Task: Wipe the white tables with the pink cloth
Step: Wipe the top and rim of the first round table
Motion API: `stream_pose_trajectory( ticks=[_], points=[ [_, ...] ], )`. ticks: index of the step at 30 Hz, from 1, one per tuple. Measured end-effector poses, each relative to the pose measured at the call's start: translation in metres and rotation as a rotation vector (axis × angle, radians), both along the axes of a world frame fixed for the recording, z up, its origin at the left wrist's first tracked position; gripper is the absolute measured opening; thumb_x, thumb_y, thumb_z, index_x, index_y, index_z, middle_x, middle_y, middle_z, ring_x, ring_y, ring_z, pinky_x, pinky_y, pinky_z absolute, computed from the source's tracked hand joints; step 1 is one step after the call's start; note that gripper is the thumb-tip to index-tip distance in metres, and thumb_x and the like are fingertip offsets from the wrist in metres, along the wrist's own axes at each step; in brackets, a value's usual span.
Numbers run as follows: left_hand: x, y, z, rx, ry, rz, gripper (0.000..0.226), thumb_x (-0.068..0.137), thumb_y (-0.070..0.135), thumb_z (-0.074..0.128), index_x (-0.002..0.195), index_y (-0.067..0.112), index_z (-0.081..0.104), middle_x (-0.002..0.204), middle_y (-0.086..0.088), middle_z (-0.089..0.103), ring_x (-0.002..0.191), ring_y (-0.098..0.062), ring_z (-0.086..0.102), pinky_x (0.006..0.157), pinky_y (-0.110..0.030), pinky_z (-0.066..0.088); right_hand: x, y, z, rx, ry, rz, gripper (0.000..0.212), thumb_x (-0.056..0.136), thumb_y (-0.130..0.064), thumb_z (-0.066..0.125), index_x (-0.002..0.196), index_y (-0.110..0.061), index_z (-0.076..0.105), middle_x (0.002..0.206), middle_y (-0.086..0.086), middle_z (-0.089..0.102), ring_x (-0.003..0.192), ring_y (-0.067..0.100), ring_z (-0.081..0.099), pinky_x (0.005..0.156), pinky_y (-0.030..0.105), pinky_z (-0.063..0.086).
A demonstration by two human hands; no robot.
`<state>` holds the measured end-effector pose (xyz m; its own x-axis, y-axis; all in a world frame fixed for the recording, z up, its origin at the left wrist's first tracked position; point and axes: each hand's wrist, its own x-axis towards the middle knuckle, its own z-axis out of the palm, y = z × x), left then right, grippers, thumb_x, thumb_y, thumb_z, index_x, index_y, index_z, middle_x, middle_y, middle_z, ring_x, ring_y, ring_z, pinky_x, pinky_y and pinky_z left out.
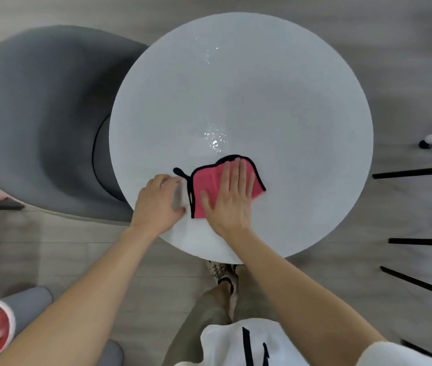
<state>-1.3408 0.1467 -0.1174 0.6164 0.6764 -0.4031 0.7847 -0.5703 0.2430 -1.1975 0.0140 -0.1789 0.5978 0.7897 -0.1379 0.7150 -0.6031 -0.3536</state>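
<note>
I see the round white table [275, 101], wet patches mid-top. Gray chair [45, 114] tucked at its left. Right hand [229, 196] flat, fingers spread, pressing the pink cloth [207, 183] near the front edge. Left hand [158, 204] curled, gripping a small gray thing; can't identify it. Cloth looks soft, light, bunches easily: I'd drive it with a flat palm.

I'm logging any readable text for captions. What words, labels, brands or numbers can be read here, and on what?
None can be read.
Black marks on the white shirt: cut off, not legible as letters.
Pink cloth with black trim, round white table, grey upholstered chair: no text visible.
</note>
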Motion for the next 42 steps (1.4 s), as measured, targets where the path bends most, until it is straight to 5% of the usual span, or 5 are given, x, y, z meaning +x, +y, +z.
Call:
stream_pose_trajectory(
  ticks=[11, 18, 27, 35, 42],
  points=[
    [0.017, 0.078, 0.006, 0.065, 0.321, -0.079, 0.172, 0.049, 0.08, 0.094, 0.167, 0.031, -0.021, 0.177, -0.021, -0.017, 0.166, -0.041, -0.014, 0.133, -0.063, 0.007, 0.063, -0.035, -0.025, -0.032, -0.084, -0.06, 0.112, 0.095, -0.086, 0.047, 0.172, -0.01, 0.02, 0.181, 0.019, 0.004, 0.169, 0.033, -0.005, 0.134, 0.063, 0.004],
    [0.022, 0.095, -0.011, 0.076, 0.368, -0.152, 0.181, 0.032, 0.088, 0.091, 0.167, 0.022, -0.011, 0.174, -0.03, -0.001, 0.163, -0.051, 0.003, 0.126, -0.064, 0.031, 0.073, 0.037, -0.032, -0.105, -0.096, -0.605, 0.106, 0.103, -0.079, 0.033, 0.172, -0.003, 0.01, 0.18, 0.022, 0.001, 0.168, 0.035, -0.007, 0.132, 0.066, -0.001],
    [0.024, 0.094, -0.005, 0.063, 0.379, -0.2, 0.181, 0.039, 0.09, 0.089, 0.168, 0.018, -0.016, 0.174, -0.034, -0.008, 0.163, -0.053, -0.002, 0.128, -0.064, 0.028, -0.016, -0.007, -0.022, -0.05, -0.177, 0.006, 0.098, 0.103, -0.077, 0.045, 0.175, -0.019, 0.013, 0.181, 0.019, 0.001, 0.168, 0.036, -0.006, 0.13, 0.072, 0.005],
    [0.024, 0.093, -0.005, 0.071, 0.393, -0.209, 0.183, 0.039, 0.091, 0.089, 0.168, 0.017, -0.017, 0.174, -0.034, -0.008, 0.164, -0.052, -0.002, 0.127, -0.063, 0.029, 0.098, 0.029, -0.021, -0.185, -0.074, -0.657, 0.122, 0.093, -0.093, 0.027, 0.172, -0.003, 0.003, 0.18, 0.022, -0.004, 0.168, 0.036, -0.009, 0.128, 0.072, -0.004],
    [0.027, 0.093, -0.005, 0.09, 0.414, -0.2, 0.184, 0.035, 0.092, 0.088, 0.167, 0.016, -0.015, 0.173, -0.035, -0.004, 0.162, -0.054, 0.002, 0.125, -0.063, 0.032, 0.004, 0.052, -0.019, -0.02, -0.176, 0.01, 0.075, 0.113, -0.056, 0.035, 0.173, -0.013, 0.022, 0.182, 0.012, 0.01, 0.169, 0.027, 0.001, 0.132, 0.063, 0.009]
  ],
)
